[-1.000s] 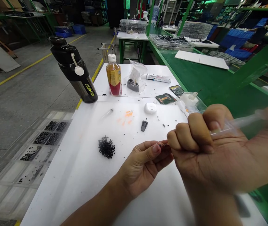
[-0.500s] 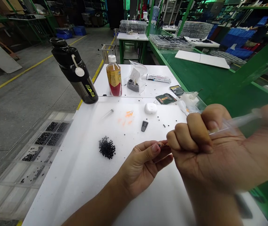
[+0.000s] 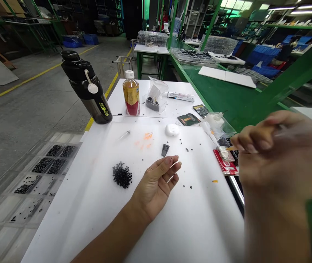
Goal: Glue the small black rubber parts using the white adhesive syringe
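Observation:
My left hand (image 3: 156,186) is over the white table (image 3: 90,219), palm turned up. Its thumb and forefinger are pinched together, and whatever sits between the tips is too small to make out. The other fingers curl loosely. At the right, blurred by motion, my right hand (image 3: 270,160) is closed around a syringe, whose orange tip (image 3: 230,148) points left above a red packet (image 3: 225,163). Most of the barrel is hidden or smeared. A pile of small black parts (image 3: 122,175) lies left of my left hand. Beyond the fingertips is a dark grey clip-like piece (image 3: 165,150).
Orange tips (image 3: 148,136), a white case (image 3: 172,130) and loose black bits lie on the table. Farther back stand a black bottle (image 3: 87,89), a drink bottle (image 3: 131,94) and a plastic bag (image 3: 155,95). A compartment tray (image 3: 43,164) is at the left.
My right hand has moved right with the syringe, away from my left hand. My left hand has shifted slightly left, and the red packet and a loose orange tip now show.

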`<action>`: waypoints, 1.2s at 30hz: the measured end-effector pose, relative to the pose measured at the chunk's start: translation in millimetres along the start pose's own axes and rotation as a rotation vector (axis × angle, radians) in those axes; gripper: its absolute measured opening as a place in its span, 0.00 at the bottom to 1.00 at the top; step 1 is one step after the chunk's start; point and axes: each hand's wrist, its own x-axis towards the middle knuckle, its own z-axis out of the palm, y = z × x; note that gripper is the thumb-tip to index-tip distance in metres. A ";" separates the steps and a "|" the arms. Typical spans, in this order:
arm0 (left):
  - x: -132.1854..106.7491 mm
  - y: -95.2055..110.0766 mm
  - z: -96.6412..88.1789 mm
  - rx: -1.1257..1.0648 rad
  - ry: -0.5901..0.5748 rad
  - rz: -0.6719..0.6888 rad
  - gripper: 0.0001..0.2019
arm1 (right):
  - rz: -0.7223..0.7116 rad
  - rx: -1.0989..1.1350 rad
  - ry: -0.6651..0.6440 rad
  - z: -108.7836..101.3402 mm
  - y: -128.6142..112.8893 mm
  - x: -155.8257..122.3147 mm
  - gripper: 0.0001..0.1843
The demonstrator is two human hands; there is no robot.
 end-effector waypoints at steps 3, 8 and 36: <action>-0.3 -0.8 0.1 0.061 0.058 -0.015 0.05 | 0.197 -0.095 0.187 -10.5 49.9 5.0 0.16; -1.4 -5.7 1.8 0.140 0.097 -0.047 0.07 | 0.049 -0.374 0.337 -14.4 81.1 -16.4 0.14; -3.5 -1.8 3.3 0.258 0.023 -0.034 0.04 | 0.123 -1.317 -0.547 20.2 81.1 -48.7 0.11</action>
